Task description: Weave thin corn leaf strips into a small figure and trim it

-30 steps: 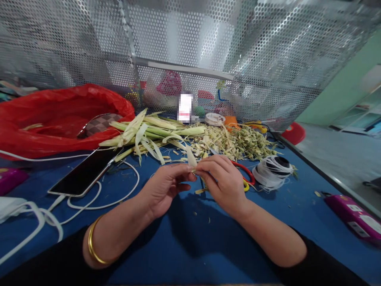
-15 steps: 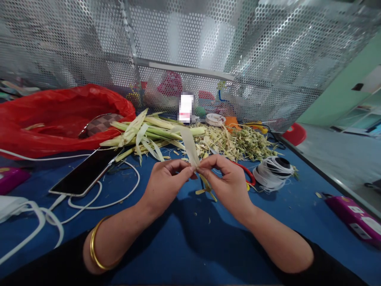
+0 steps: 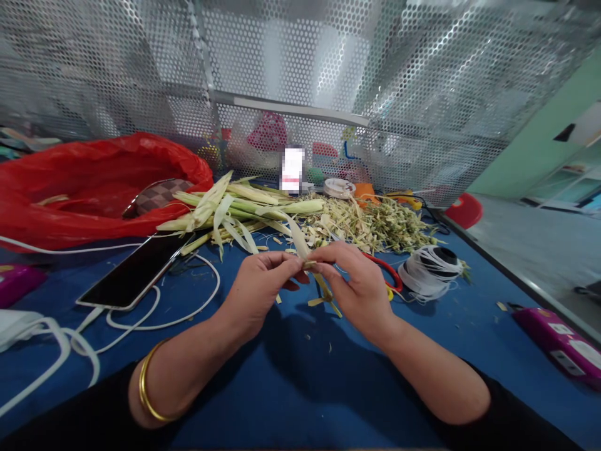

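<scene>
A pale strip of corn husk (image 3: 297, 237) rises from between my two hands and leans up to the left. My left hand (image 3: 263, 282) pinches its lower end between thumb and forefinger. Fingertips of my right hand (image 3: 354, 282) close on the same end from the other side, where the husk looks folded small. Beneath them a yellowish husk piece with splayed ends (image 3: 326, 300) shows beside the right palm. Just beyond lies a pile of green and cream husks and stalks (image 3: 244, 210). Red-handled scissors (image 3: 389, 269) lie partly hidden behind my right hand.
A red plastic bag (image 3: 94, 169) and a phone on a white cable (image 3: 136, 272) are at left. Dried plant scraps (image 3: 370, 222) lie at the back. A spool of white thread (image 3: 432, 272) and a purple power strip (image 3: 558, 344) are at right. Behind stands a perforated metal screen (image 3: 291, 62).
The upright husk strip has dropped lower and tilts more. Its lower end now looks folded between my fingertips. Both hands stay in nearly the same place.
</scene>
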Demonstrator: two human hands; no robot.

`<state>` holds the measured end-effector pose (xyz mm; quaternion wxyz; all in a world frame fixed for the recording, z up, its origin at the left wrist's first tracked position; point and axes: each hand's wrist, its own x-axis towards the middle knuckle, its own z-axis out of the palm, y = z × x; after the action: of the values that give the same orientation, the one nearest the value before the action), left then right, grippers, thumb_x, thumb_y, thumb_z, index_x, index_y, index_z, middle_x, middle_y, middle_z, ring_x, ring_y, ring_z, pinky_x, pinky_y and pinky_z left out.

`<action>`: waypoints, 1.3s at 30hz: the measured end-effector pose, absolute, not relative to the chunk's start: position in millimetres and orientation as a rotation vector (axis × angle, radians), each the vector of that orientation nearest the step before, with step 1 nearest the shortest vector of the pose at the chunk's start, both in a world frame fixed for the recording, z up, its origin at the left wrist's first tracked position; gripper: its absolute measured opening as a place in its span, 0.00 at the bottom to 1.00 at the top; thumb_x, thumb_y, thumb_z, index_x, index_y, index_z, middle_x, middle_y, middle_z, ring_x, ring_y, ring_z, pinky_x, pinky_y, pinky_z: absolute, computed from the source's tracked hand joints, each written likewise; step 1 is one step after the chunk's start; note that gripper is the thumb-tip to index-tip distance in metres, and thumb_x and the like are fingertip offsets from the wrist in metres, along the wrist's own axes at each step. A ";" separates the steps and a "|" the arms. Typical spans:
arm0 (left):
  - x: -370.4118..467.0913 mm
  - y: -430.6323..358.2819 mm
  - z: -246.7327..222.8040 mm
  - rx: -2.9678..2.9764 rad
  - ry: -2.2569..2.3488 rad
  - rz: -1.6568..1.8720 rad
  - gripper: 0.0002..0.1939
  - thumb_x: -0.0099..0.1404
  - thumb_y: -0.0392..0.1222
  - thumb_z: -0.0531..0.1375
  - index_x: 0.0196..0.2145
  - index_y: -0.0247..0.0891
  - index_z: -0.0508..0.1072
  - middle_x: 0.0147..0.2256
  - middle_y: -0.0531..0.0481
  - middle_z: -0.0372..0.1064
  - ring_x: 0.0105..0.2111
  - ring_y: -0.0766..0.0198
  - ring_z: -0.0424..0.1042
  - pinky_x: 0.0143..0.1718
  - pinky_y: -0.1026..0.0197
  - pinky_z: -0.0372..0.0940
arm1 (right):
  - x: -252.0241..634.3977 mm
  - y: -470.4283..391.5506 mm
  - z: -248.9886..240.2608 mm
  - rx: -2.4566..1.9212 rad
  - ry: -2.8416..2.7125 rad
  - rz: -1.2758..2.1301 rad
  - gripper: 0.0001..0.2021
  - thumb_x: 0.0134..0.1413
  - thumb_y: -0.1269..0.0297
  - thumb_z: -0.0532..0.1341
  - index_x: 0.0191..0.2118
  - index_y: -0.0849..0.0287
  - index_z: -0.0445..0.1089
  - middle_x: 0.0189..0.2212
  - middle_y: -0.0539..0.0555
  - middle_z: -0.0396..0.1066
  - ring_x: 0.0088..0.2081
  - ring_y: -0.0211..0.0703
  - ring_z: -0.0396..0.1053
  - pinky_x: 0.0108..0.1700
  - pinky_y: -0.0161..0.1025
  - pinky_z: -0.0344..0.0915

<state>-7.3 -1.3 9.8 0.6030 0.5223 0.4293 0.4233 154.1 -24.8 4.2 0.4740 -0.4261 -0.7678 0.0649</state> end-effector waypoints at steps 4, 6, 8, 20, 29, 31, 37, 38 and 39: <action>-7.2 0.3 9.3 1.078 0.953 0.914 0.09 0.56 0.44 0.62 0.25 0.35 0.76 0.24 0.51 0.72 0.27 0.67 0.69 0.30 0.66 0.62 | 156.3 -23.3 7.1 -0.971 -1.971 0.006 0.09 0.60 0.75 0.55 0.37 0.55 0.70 0.31 0.51 0.73 0.36 0.42 0.70 0.42 0.41 0.64; -7.1 0.4 9.7 1.053 0.942 0.895 0.09 0.56 0.44 0.63 0.25 0.35 0.76 0.24 0.51 0.72 0.27 0.67 0.69 0.30 0.66 0.62 | 156.6 -22.1 7.2 -0.968 -1.961 0.000 0.09 0.60 0.74 0.56 0.36 0.54 0.70 0.30 0.51 0.73 0.36 0.42 0.70 0.41 0.41 0.64; -7.4 0.0 10.0 1.044 0.940 0.894 0.09 0.56 0.43 0.63 0.24 0.36 0.76 0.24 0.51 0.72 0.28 0.67 0.70 0.30 0.66 0.62 | 156.6 -21.1 6.7 -0.981 -1.943 0.001 0.07 0.60 0.73 0.57 0.35 0.55 0.70 0.29 0.50 0.74 0.35 0.41 0.70 0.41 0.41 0.64; -6.7 -3.3 12.5 1.363 1.036 1.106 0.05 0.54 0.40 0.64 0.26 0.35 0.77 0.24 0.52 0.74 0.27 0.67 0.70 0.30 0.67 0.63 | 154.1 -24.4 8.8 -1.080 -1.906 0.097 0.07 0.59 0.74 0.56 0.32 0.56 0.66 0.30 0.51 0.70 0.35 0.41 0.68 0.40 0.39 0.61; -6.2 -6.4 14.7 1.463 1.039 1.156 0.05 0.54 0.38 0.63 0.26 0.34 0.78 0.25 0.51 0.75 0.28 0.66 0.72 0.33 0.68 0.65 | 152.0 -26.2 5.5 -1.159 -1.709 0.419 0.04 0.58 0.69 0.57 0.32 0.57 0.67 0.29 0.51 0.71 0.31 0.40 0.69 0.35 0.37 0.64; -7.3 -6.8 14.6 1.475 1.025 1.158 0.05 0.55 0.37 0.62 0.26 0.34 0.78 0.25 0.51 0.75 0.28 0.66 0.72 0.32 0.68 0.65 | 151.6 -26.5 5.0 -1.158 -1.681 0.454 0.04 0.57 0.69 0.58 0.32 0.58 0.67 0.28 0.51 0.72 0.30 0.40 0.69 0.34 0.37 0.65; -9.6 -5.8 9.0 1.497 0.993 1.120 0.07 0.55 0.42 0.65 0.27 0.35 0.77 0.26 0.51 0.75 0.29 0.65 0.72 0.33 0.67 0.65 | 150.4 -25.1 -0.1 -1.125 -1.646 0.423 0.03 0.55 0.73 0.58 0.32 0.58 0.67 0.27 0.50 0.71 0.30 0.39 0.69 0.34 0.36 0.66; -9.2 -5.2 7.7 1.495 1.004 1.114 0.07 0.54 0.42 0.65 0.27 0.35 0.77 0.26 0.51 0.74 0.29 0.65 0.72 0.33 0.67 0.65 | 150.0 -24.8 -1.2 -1.120 -1.642 0.429 0.03 0.55 0.73 0.58 0.33 0.57 0.67 0.27 0.50 0.70 0.30 0.38 0.69 0.34 0.35 0.66; -8.6 -4.7 6.6 1.484 1.019 1.117 0.07 0.54 0.42 0.65 0.27 0.35 0.77 0.26 0.51 0.74 0.29 0.65 0.71 0.32 0.66 0.65 | 149.7 -24.7 -2.1 -1.116 -1.635 0.434 0.03 0.55 0.73 0.58 0.33 0.57 0.67 0.27 0.49 0.70 0.30 0.38 0.69 0.33 0.35 0.65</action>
<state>-8.6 -4.7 6.6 0.4896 0.6107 0.4193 0.4599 149.7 -24.7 -2.1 0.5292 -0.4673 -0.6846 0.1816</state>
